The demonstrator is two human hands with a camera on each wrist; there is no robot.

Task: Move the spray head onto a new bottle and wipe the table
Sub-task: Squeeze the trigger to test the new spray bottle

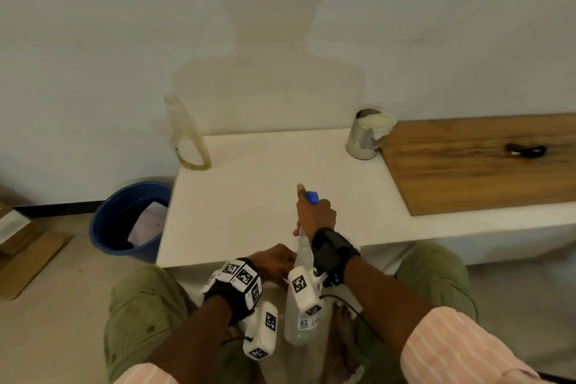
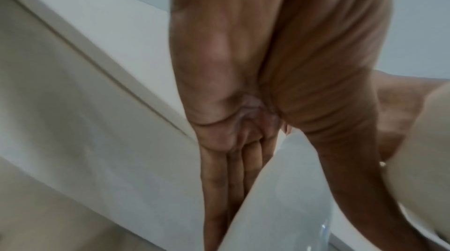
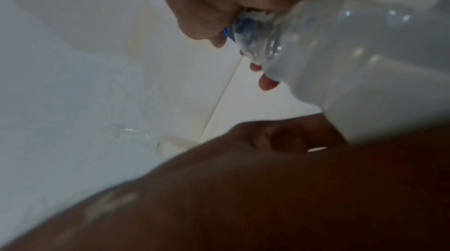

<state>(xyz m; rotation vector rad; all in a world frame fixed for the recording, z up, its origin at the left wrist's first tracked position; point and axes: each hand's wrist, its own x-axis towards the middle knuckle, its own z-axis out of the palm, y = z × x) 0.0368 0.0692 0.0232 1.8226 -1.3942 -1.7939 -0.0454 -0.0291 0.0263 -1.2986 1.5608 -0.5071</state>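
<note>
A clear new bottle (image 1: 300,321) is held upright below the front edge of the white table (image 1: 265,184), between my knees. My left hand (image 1: 274,262) grips its upper body; in the left wrist view the bottle (image 2: 292,187) lies between my fingers (image 2: 231,178) and thumb. My right hand (image 1: 314,212) curls round the blue spray head (image 1: 312,197) on the neck, index finger pointing up. The right wrist view shows my fingertips (image 3: 266,83) round the blue collar (image 3: 227,32) at the bottle (image 3: 340,53) neck. An empty yellowish bottle (image 1: 187,134) stands at the table's back left corner.
A metal tin (image 1: 363,142) holding a pale cloth stands at the back of the table, beside a wooden board (image 1: 483,171) with a small black object (image 1: 526,150) on it. A blue bucket (image 1: 106,227) sits on the floor to the left, and flattened cardboard (image 1: 28,259) lies further left.
</note>
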